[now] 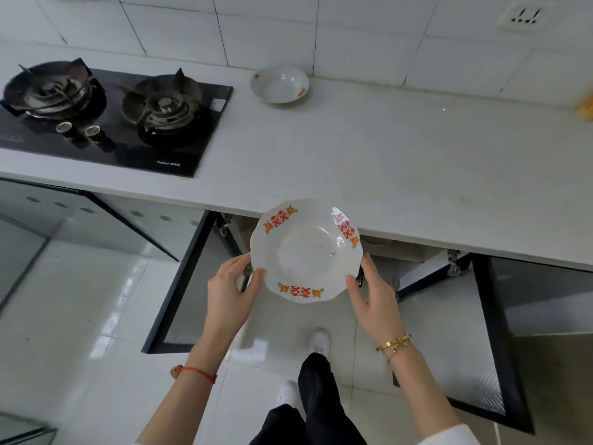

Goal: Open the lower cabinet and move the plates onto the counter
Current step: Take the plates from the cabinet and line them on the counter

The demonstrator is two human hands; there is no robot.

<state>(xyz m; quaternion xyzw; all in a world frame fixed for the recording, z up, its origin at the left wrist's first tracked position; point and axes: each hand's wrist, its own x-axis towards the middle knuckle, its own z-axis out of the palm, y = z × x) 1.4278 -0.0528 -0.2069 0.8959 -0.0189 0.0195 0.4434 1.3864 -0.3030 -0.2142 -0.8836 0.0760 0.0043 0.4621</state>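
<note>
A white plate with red and orange flower marks on its scalloped rim hangs in the air just in front of the counter edge. My left hand grips its left rim, thumb on top. My right hand holds its right rim the same way. A second white plate lies on the counter at the back, by the tiled wall. Below the counter the lower cabinet stands open, with its left door and right door both swung outward.
A black two-burner gas hob is set into the counter at the left. A wall socket sits at the top right, and something orange at the right edge. My feet stand on the glossy tiled floor between the open doors.
</note>
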